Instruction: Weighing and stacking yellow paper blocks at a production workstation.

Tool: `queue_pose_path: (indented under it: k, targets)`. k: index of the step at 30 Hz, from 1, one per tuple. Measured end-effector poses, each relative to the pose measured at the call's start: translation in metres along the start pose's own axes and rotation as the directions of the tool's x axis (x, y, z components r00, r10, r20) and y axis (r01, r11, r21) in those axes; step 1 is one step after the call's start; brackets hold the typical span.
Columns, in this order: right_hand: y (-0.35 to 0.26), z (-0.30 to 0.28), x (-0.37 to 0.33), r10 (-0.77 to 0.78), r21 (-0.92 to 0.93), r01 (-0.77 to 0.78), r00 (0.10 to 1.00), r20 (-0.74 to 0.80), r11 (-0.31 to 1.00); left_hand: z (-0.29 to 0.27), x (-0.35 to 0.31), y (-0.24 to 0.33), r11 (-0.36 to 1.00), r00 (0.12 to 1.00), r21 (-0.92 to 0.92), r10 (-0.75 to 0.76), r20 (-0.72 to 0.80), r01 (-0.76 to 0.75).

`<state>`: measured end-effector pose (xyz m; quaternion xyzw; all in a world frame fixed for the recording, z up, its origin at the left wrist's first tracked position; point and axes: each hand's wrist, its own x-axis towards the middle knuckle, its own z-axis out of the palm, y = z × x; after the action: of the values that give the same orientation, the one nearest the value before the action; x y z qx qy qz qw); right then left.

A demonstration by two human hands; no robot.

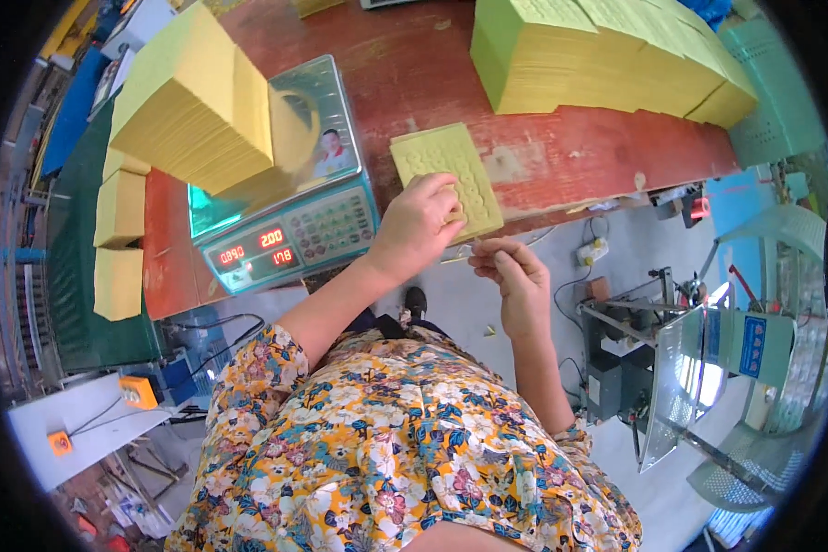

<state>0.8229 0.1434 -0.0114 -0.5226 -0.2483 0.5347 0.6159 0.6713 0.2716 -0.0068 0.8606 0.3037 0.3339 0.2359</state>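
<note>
Paper stack lies beneath the left hand, grip curled, hold unclear, while the right hand pinches narrowly.

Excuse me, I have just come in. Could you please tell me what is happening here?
A person works at a red table with bare hands. The left hand rests on a small yellow stack near the table's edge. The right hand is beside its near corner, fingers drawn together; whether they hold anything is unclear. To the left, a tall yellow stack stands on a scale with its display lit. More yellow stacks stand farther right.
</note>
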Motion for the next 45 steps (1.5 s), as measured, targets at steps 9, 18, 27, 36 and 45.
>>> queue_pose_path:
  k: [9, 18, 27, 36, 45]
  targets:
    - [0.004, -0.012, -0.008, 0.014, 0.010, -0.014, 1.000, -0.019, 1.000, 0.013, 0.002, 0.006, 0.987, 0.992, 0.163, -0.020, 0.124, -0.001]
    - [0.006, -0.006, -0.002, 0.016, 0.024, -0.017, 1.000, 0.021, 1.000, 0.017, -0.002, 0.002, 0.979, 0.994, 0.194, 0.039, 0.107, -0.059]
    - [0.005, -0.012, -0.009, -0.001, -0.013, 0.001, 1.000, -0.016, 1.000, 0.002, -0.003, 0.025, 0.968, 0.977, 0.169, 0.198, -0.079, -0.183]
    - [0.010, -0.010, 0.004, 0.154, 0.049, -0.152, 0.988, -0.033, 0.987, -0.009, -0.064, 0.036, 0.953, 0.948, -0.002, 0.303, 0.102, -0.304]
    - [-0.008, 0.038, -0.017, -0.028, -0.118, 0.026, 0.999, -0.016, 0.993, -0.048, -0.077, 0.011, 0.550, 0.829, -0.739, -0.558, 0.021, 0.389]
